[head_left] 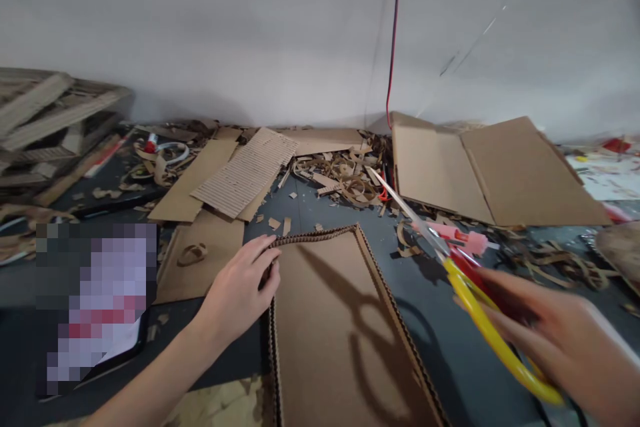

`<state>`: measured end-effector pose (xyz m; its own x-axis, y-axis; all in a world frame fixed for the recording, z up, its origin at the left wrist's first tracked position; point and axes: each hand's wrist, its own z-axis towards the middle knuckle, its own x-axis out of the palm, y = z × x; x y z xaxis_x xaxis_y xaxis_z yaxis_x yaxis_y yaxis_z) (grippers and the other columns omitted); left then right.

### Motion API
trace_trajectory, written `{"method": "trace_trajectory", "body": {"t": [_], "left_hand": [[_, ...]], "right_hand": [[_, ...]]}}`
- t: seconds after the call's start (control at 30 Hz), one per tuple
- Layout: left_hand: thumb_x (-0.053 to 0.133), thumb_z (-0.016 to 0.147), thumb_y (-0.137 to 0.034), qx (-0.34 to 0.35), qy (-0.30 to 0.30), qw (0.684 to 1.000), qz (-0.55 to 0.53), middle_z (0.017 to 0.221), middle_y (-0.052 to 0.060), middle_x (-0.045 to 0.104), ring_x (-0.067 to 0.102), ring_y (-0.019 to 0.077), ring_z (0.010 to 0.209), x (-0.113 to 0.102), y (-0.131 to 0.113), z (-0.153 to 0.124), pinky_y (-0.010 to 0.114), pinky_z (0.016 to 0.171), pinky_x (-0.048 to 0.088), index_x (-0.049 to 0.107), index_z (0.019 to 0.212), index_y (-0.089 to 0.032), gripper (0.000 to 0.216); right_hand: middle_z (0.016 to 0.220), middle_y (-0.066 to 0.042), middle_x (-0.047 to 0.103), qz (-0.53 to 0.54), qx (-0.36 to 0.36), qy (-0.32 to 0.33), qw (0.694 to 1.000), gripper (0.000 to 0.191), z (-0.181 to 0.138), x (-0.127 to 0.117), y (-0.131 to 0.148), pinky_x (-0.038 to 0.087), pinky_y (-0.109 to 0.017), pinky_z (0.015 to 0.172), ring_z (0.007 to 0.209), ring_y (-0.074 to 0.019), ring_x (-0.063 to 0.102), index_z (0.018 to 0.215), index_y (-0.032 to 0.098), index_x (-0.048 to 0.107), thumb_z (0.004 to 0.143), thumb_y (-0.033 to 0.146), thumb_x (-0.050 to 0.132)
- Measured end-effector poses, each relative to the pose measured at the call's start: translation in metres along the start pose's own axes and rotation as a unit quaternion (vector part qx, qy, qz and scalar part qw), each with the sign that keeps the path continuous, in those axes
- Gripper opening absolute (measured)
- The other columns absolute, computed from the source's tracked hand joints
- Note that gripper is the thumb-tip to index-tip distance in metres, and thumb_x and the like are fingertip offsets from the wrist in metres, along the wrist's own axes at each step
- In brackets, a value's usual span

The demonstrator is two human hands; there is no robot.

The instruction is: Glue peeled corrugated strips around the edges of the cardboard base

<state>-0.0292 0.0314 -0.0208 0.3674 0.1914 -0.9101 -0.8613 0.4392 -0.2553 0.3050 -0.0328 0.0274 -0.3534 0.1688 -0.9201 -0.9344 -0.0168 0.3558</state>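
Observation:
A shallow cardboard tray (335,300) with thin corrugated strips standing along its edges lies on the dark table. My left hand (245,280) is at its far left corner, fingers curled over the edge strip and gripping it. Above the tray's right side, my right hand (550,333) holds a pair of scissors (470,300) with yellow and red handles. The blades point away and to the left, and look closed or nearly so. Their shadow falls across the tray's floor. The scissors do not touch the cardboard.
Cardboard offcuts (345,177) and curled strips litter the back. A corrugated sheet (245,173) lies on other pieces. A folded cardboard panel (530,173) leans at right, near a pink glue gun (460,237). A phone (120,347), partly pixelated, lies left. A cable (393,40) hangs down the wall.

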Motion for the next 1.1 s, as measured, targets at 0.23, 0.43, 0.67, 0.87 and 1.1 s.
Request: {"method": "trace_trajectory", "body": {"t": [0.23,0.43,0.67,0.87,1.1], "left_hand": [[0.038,0.083,-0.02,0.056,-0.012,0.998,0.012,0.109,0.013,0.065,0.056,0.0265,0.107,0.001,0.005,0.0,0.044,0.091,0.047,0.065,0.101,-0.01,0.034],[0.039,0.083,-0.019,0.06,-0.01,0.998,0.009,0.109,0.013,0.064,0.057,0.0266,0.104,-0.001,0.003,0.001,0.046,0.089,0.047,0.064,0.102,-0.011,0.033],[0.039,0.082,-0.017,0.056,-0.019,0.998,0.004,0.105,0.013,0.064,0.059,0.0259,0.098,-0.003,0.001,-0.001,0.044,0.085,0.05,0.066,0.095,-0.013,0.03],[0.038,0.082,-0.016,0.052,0.002,0.999,-0.014,0.105,0.011,0.063,0.057,0.0243,0.099,-0.007,-0.001,0.002,0.042,0.084,0.05,0.065,0.094,-0.017,0.03],[0.038,0.083,-0.017,0.061,0.021,0.998,-0.025,0.102,0.01,0.061,0.053,0.0253,0.102,-0.005,0.0,0.003,0.045,0.089,0.044,0.065,0.096,-0.018,0.029]], "right_hand": [[0.06,-0.002,0.063,-0.087,-0.132,0.061,0.985,0.025,0.122,0.016,0.065,0.034,-0.023,0.046,0.05,-0.0162,0.055,0.083,0.018,0.064,0.079,0.04,0.05],[0.068,0.001,0.064,-0.075,-0.211,0.099,0.97,0.017,0.161,0.05,0.068,0.04,-0.022,0.053,0.055,-0.0117,0.055,0.085,0.019,0.065,0.079,0.03,0.053],[0.104,-0.017,0.059,-0.128,-0.184,0.002,0.975,0.031,0.175,0.057,0.082,0.045,-0.038,0.078,0.101,-0.028,0.052,0.099,0.009,0.064,0.074,0.003,0.047],[0.081,-0.004,0.07,-0.134,-0.101,0.017,0.986,0.02,0.073,0.011,0.045,0.05,-0.033,0.056,0.068,-0.0231,0.066,0.084,0.023,0.069,0.078,0.029,0.051],[0.061,-0.012,0.069,-0.182,0.121,-0.054,0.974,0.031,0.016,0.001,-0.068,0.042,-0.033,0.035,0.042,-0.0271,0.062,0.069,0.021,0.069,0.068,0.051,0.058]]}}
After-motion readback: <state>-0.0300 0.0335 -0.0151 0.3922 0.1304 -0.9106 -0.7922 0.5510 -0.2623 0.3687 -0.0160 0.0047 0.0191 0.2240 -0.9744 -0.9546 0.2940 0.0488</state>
